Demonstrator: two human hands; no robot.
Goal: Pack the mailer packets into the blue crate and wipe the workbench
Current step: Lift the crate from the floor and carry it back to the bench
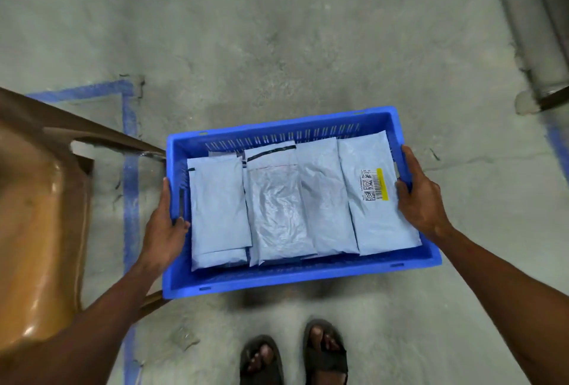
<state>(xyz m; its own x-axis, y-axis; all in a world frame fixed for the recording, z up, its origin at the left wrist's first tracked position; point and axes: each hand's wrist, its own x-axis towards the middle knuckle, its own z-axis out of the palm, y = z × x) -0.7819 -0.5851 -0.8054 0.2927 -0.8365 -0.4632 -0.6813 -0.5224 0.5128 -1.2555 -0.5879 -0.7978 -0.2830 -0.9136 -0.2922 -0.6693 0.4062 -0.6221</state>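
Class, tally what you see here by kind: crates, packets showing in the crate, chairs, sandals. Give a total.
Blue crate: 1
Mailer packets showing: at least 5, some overlapped
Brown chair: 1
Sandals: 2
Total: at least 9

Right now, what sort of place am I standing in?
Probably a warehouse or packing area: bare concrete floor marked with blue tape lines, and a blue crate full of mailer packets, one with a barcode label.
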